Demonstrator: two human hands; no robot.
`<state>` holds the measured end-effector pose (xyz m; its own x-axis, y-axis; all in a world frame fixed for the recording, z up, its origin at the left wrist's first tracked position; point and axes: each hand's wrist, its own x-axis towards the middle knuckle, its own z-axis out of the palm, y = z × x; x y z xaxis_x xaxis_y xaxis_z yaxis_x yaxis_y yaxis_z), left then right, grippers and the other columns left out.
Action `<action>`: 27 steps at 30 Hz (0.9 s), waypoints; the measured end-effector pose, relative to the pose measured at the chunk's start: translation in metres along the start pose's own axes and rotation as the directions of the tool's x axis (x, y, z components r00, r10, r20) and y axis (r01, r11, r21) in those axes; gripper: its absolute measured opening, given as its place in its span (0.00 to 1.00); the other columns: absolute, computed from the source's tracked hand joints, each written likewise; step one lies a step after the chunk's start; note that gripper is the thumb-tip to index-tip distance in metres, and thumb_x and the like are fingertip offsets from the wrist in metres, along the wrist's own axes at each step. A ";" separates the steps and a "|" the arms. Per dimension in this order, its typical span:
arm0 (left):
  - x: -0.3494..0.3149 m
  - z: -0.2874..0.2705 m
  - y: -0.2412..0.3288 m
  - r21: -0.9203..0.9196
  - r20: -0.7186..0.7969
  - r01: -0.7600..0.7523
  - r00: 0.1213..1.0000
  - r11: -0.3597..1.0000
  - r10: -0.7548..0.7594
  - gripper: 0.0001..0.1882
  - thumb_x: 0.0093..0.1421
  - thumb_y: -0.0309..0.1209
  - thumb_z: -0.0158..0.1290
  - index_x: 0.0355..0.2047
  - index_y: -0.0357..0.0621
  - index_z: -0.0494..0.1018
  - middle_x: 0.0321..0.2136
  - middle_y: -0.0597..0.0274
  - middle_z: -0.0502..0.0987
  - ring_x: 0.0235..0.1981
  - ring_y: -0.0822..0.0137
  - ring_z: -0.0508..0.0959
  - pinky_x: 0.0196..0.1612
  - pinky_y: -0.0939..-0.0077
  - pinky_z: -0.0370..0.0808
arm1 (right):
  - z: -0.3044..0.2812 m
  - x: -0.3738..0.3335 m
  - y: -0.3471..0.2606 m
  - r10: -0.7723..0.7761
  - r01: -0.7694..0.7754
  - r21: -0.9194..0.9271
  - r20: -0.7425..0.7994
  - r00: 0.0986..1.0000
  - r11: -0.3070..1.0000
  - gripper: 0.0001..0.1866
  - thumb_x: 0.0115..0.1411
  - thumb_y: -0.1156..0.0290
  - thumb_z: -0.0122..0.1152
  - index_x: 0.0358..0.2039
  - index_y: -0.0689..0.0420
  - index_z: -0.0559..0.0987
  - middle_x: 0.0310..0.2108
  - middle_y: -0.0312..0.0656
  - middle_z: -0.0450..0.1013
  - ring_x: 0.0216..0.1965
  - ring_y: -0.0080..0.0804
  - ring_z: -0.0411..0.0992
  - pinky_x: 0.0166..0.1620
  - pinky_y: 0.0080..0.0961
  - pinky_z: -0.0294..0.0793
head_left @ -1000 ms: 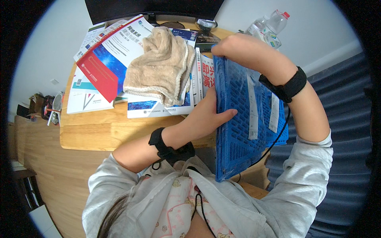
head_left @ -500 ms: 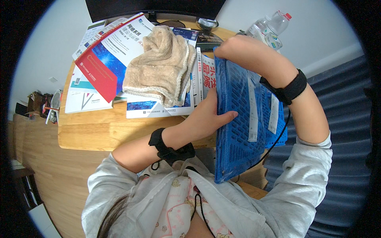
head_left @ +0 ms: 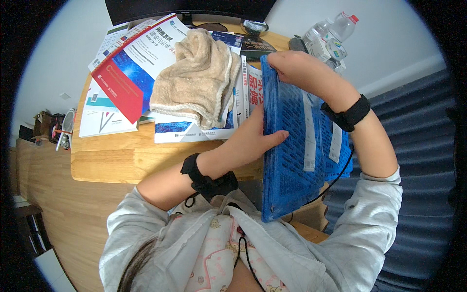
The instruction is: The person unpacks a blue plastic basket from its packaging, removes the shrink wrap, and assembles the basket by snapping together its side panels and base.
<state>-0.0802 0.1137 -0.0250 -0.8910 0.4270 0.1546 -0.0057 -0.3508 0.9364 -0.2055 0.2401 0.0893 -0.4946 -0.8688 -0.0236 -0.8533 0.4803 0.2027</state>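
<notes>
A blue, flat, oblong pack (head_left: 292, 146) stands tilted on edge in front of my chest, right of the middle. Its face has a dark slotted pattern, a shiny clear film and white label strips; its exact kind I cannot make out. My left hand (head_left: 255, 137) grips the pack's left edge, thumb on the near face and fingers hidden behind. At the upper left corner my right hand (head_left: 296, 67) is closed on the pack, its fingertips mostly hidden. Just left of the pack, a beige towel (head_left: 194, 80) lies crumpled over books.
Several books and papers, among them a red and white book (head_left: 141, 68), cover the wooden table (head_left: 116, 158). A monitor (head_left: 189, 10) stands at the back. Clear plastic bottles (head_left: 340, 28) are at the far right, above a dark blue curtain (head_left: 413, 160). A black cable (head_left: 335, 177) hangs beside the pack.
My right hand and forearm have shifted slightly down and left at the pack's upper corner. The pack and my left hand have barely moved.
</notes>
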 end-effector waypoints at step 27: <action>-0.001 0.004 0.001 0.104 -0.020 0.013 1.000 0.995 -0.011 0.34 0.55 0.28 0.56 0.57 0.34 0.50 0.49 0.55 0.65 0.51 0.68 0.66 0.54 0.72 0.65 | -0.016 -0.003 0.008 -0.075 0.077 0.057 -0.039 0.996 0.995 0.08 0.52 0.80 0.53 0.33 0.57 0.75 0.33 0.43 0.71 0.38 0.40 0.71 0.42 0.29 0.72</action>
<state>-0.0775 0.1157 -0.0228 -0.8998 0.4139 0.1382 0.0301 -0.2571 0.9659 -0.2078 0.2449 0.1061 -0.4224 -0.9064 -0.0010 -0.8969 0.4178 0.1446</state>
